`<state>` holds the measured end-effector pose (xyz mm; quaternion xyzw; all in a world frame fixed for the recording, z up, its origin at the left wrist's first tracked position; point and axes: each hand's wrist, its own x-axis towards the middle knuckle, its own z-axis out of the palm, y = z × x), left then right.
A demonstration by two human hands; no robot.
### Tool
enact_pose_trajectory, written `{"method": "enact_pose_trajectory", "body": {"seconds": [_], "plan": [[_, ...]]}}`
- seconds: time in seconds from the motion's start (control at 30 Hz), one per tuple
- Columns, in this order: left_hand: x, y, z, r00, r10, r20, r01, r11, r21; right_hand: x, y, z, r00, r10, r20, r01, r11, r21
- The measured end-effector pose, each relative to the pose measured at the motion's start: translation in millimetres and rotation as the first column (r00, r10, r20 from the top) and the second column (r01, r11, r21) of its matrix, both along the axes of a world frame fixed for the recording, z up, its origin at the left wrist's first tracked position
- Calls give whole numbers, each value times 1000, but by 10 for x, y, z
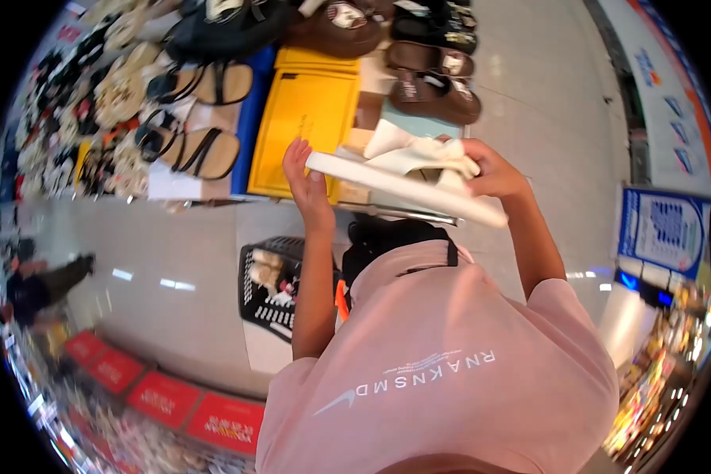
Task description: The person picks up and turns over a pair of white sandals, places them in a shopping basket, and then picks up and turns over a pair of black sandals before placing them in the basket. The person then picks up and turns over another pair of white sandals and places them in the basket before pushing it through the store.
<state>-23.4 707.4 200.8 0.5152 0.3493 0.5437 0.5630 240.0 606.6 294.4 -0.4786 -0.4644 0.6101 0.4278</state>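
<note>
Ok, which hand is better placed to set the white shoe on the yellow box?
Probably the left hand: it holds the shoe at the end nearest the yellow box; the right hand is farther away.

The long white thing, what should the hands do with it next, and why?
Maybe the left hand should tilt the white thing to show its face: it looks edge-on from above, while the right hand holds the cream piece beyond it.

Smooth white sandal (407, 189), glossy floor (174, 241)
</note>
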Motion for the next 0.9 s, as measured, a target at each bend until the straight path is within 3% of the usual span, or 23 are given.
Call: {"method": "enact_pose_trajectory", "body": {"seconds": [0.03, 0.07, 0.13, 0.23, 0.37, 0.47, 0.57, 0.67, 0.77, 0.8, 0.9], "plan": [[119, 30, 26, 979, -179, 98, 179, 984, 3, 31, -228, 61, 974, -183, -133, 152, 964, -217], [254, 31, 73, 939, -285, 193, 296, 955, -32, 235, -459, -233, 920, -243, -308, 206, 968, -147], [502, 27, 193, 813, -441, 380, 504, 860, -79, 330, -814, -486, 716, -459, -525, 424, 884, -194], [743, 11, 207, 811, -554, 187, 580, 803, -135, 314, -1148, -782, 440, -617, -653, 639, 726, -254], [1024, -158, 334, 813, -575, 97, 581, 811, -66, 206, -1408, -987, 272, -672, -689, 733, 609, -303], [1083, -182, 311, 761, -594, -259, 607, 794, -37, 136, -1445, -1204, 201, -680, -705, 734, 581, -352], [1125, -274, 502, 725, -591, -355, 598, 795, -102, 73, -1438, -1415, 154, -678, -718, 698, 590, -406], [1191, -314, 491, 757, -613, -225, 598, 789, -141, 114, -1345, -1490, 151, -643, -751, 651, 636, -414], [1303, -351, 563, 712, -635, -300, 665, 747, -1, 235, -1298, -1412, 159, -612, -775, 640, 661, -391], [1353, -356, 594, 678, -705, -207, 693, 707, -139, 295, -1290, -1363, 160, -598, -785, 642, 667, -377], [1574, -474, 627, 686, -676, -270, 675, 729, -111, 468, -1287, -1211, 176, -565, -806, 666, 671, -325]]}}
